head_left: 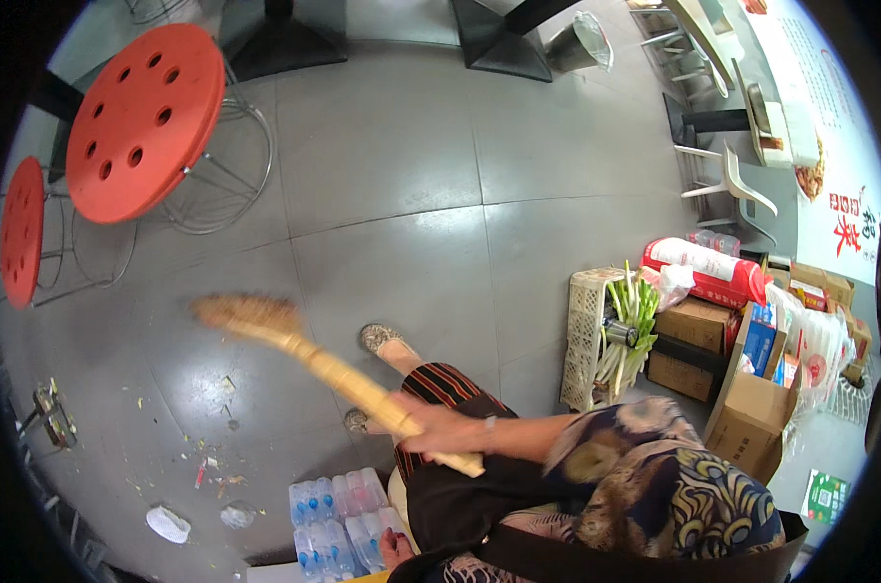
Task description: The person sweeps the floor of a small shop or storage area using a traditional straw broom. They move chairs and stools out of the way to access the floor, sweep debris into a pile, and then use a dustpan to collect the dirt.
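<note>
My right hand (439,428) is wrapped round the pale wooden handle of a short hand broom (348,379). The broom slants up to the left over the floor, its brown bristle head blurred by motion. Low in the view my left hand (397,547) shows only in part, its fingers curled beside a pack of clear plastic bottles (338,525). What those fingers hold, if anything, is hidden; a yellow edge shows just below. Scraps and litter (207,466) lie scattered on the grey floor to the left, along with a crumpled white wad (169,525).
Red round stools (147,124) with wire legs stand at upper left. On the right are a cream plastic crate (588,340), green onions (630,330), a red-and-white sack (708,272) and cardboard boxes (746,418). Black table bases (504,44) and a grey bin (576,47) stand farther off.
</note>
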The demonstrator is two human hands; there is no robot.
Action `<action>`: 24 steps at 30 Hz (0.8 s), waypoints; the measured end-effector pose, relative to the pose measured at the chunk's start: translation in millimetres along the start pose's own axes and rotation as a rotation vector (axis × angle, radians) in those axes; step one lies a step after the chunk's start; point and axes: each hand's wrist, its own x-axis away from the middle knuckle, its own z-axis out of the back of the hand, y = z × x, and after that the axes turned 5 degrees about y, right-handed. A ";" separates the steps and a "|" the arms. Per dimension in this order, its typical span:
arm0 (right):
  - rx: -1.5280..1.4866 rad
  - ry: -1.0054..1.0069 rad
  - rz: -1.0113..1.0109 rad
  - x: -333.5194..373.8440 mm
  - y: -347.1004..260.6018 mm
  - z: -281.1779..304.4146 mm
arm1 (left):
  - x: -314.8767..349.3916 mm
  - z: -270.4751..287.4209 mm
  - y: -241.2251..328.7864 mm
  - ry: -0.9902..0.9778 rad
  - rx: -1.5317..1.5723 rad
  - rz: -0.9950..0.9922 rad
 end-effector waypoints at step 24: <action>0.078 -0.065 0.036 -12.2 80.4 -12.0 | 2.2 -14.0 47.2 0.038 0.002 -0.134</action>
